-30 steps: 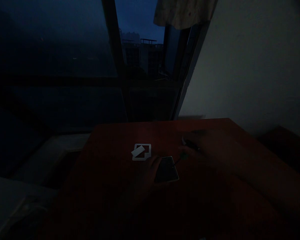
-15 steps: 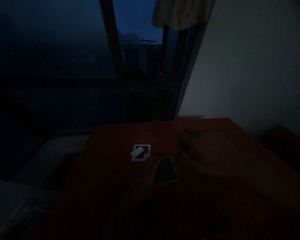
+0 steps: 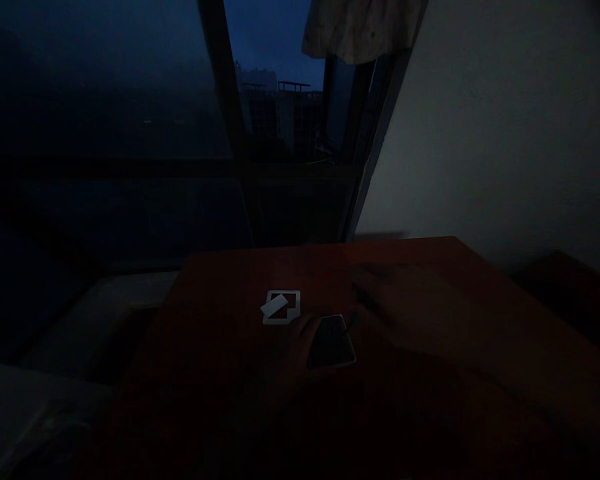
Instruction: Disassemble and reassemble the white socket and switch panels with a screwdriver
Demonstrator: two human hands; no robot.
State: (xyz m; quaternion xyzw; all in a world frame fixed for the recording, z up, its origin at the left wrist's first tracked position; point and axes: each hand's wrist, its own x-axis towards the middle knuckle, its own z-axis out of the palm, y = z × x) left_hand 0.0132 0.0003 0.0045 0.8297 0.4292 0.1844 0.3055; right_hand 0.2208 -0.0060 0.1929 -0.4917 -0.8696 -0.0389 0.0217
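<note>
The light is very dim. A square, dark-faced panel with a pale rim, like a wall switch unit, lies on the table. My left hand grips it from its left side, fingers at the top edge and thumb along the lower edge. In my right hand is a screwdriver, the fingers closed around its dark handle. Its thin shaft slants down to the panel's right edge; whether the tip touches a screw I cannot make out. Left of the panel lies a white square frame with a white rectangular piece resting askew on it.
The reddish-brown table stands against a dark window with a hanging curtain at its top. A pale wall rises on the right. A dark piece of furniture stands beyond the table's right edge.
My right hand has shifted slightly left, its grip turning around the screwdriver handle. The shaft stays at the panel's right edge. My left hand keeps its hold on the panel.
</note>
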